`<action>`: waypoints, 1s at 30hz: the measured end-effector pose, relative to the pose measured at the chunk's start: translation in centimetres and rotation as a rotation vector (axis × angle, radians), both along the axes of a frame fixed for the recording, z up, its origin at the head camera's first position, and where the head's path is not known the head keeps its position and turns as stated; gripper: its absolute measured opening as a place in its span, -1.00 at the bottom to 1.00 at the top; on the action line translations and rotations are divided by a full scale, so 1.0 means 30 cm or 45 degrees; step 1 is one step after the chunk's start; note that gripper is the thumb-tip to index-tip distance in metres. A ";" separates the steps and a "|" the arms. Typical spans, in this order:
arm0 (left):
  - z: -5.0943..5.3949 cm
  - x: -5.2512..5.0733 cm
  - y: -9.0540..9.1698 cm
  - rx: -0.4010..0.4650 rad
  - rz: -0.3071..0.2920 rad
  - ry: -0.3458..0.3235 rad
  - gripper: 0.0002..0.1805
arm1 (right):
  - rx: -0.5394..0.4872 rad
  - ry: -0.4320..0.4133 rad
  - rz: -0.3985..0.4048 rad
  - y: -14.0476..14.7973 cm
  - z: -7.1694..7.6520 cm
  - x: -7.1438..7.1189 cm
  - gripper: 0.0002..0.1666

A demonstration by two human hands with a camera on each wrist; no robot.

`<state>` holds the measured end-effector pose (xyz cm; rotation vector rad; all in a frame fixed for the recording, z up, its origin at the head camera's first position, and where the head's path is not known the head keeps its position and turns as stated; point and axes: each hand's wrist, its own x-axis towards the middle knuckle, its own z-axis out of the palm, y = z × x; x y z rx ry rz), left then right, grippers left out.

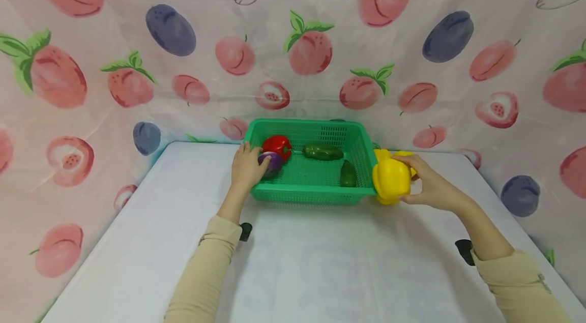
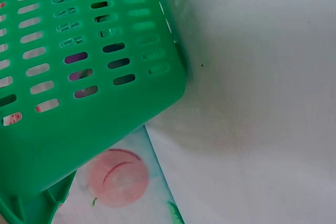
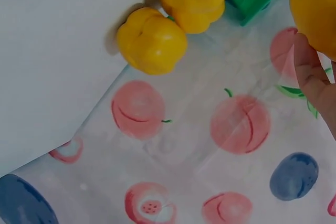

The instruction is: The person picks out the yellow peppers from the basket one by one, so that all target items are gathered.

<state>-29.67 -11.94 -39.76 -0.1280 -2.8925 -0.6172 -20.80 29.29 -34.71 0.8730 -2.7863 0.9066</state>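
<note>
A green plastic basket stands at the back of the table. In it lie a red bell pepper, a round purple vegetable, perhaps an eggplant, and two long green vegetables, one lengthwise and one near the right wall. My left hand lies over the basket's left rim, its thumb by the purple vegetable; contact is unclear. Beside the basket's right wall, my right hand grips a yellow bell pepper between thumb and fingers. The right wrist view shows this pepper and the fingertips.
More yellow bell peppers sit behind the held one, among them a small one near the table's back edge. A fruit-printed cloth hangs behind and beside the white table.
</note>
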 end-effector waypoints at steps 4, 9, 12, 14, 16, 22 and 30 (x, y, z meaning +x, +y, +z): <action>-0.009 0.000 0.008 0.011 -0.013 0.004 -0.46 | -0.023 -0.008 -0.010 0.037 -0.020 0.011 -0.05; -0.013 -0.002 0.010 0.006 -0.015 0.000 -0.46 | -0.027 -0.046 -0.017 0.073 -0.029 0.015 -0.10; -0.007 -0.001 0.005 0.004 -0.002 0.000 -0.46 | -0.013 -0.077 -0.031 0.087 -0.028 0.010 -0.11; 0.000 0.000 0.001 0.010 0.004 0.007 -0.46 | -0.013 -0.097 -0.030 0.093 -0.026 0.009 -0.12; 0.006 0.002 -0.002 0.009 0.008 0.006 -0.47 | -0.012 -0.121 -0.012 0.100 -0.025 0.012 -0.13; 0.013 0.003 -0.005 0.012 -0.006 -0.009 -0.45 | -0.023 -0.140 0.028 0.120 -0.039 0.027 -0.13; 0.007 0.007 -0.003 0.007 -0.004 0.006 -0.47 | 0.011 -0.185 0.011 0.152 -0.056 0.048 -0.09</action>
